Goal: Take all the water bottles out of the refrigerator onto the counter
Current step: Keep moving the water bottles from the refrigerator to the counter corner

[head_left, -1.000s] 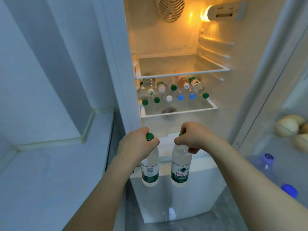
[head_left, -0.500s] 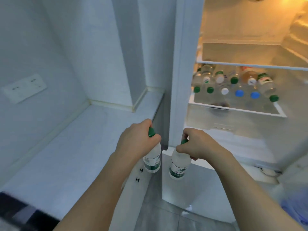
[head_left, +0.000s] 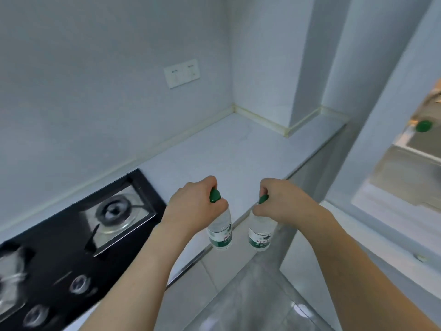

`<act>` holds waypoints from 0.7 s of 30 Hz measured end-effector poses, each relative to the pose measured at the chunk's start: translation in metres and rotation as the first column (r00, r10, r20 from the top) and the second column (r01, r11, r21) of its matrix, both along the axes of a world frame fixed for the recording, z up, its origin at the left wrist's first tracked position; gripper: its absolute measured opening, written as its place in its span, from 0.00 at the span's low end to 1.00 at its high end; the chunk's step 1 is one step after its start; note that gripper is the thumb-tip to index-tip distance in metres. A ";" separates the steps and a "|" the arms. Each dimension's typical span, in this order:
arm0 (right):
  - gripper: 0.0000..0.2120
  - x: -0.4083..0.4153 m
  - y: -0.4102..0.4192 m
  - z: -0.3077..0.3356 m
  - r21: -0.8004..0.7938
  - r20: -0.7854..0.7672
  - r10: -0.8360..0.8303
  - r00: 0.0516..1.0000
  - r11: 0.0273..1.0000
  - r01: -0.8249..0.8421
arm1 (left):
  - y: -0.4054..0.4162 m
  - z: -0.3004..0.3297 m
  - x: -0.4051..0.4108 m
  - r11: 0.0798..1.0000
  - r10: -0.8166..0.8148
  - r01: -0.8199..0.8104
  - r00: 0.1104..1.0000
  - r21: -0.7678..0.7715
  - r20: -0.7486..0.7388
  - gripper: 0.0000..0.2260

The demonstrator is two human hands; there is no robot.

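Note:
My left hand grips the neck of a clear water bottle with a green cap and green label, hanging upright at the front edge of the white counter. My right hand grips the neck of a second, matching bottle, which hangs beside the first over the floor just off the counter's edge. The open refrigerator shows at the right edge, with one green bottle cap visible on its shelf. The other bottles inside are out of view.
A black gas stove with burners and knobs is set into the counter at the left. A wall socket plate sits on the back wall. A wall pillar stands at the counter's far right corner. Grey floor tiles lie below.
My view has swung left from the refrigerator to the counter and stove. Both hands have carried their bottles left, from in front of the refrigerator to the counter's front edge.

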State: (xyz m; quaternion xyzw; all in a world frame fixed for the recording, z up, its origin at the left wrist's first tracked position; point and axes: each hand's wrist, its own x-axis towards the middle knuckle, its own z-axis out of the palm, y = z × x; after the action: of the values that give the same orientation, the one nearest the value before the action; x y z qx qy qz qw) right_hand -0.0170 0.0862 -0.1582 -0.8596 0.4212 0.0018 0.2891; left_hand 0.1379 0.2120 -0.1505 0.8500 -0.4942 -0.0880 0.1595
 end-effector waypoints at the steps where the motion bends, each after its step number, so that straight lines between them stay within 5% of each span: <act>1: 0.10 0.012 0.009 0.000 0.003 0.005 0.040 0.999 0.999 -0.040 | 0.014 0.000 0.007 0.999 0.034 -0.034 0.999 0.007 0.010 0.08; 21: 0.10 0.196 0.282 0.022 -0.086 -0.004 0.571 0.821 0.818 -0.569 | 0.338 0.012 0.108 0.874 0.486 -0.485 0.871 -0.026 0.073 0.08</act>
State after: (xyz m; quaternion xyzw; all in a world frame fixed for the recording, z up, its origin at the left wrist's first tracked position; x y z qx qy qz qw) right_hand 0.1794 0.3679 -0.1357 -0.9575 0.1412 0.0611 0.2439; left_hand 0.2461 0.5498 -0.1383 0.9490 -0.2712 -0.0106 0.1605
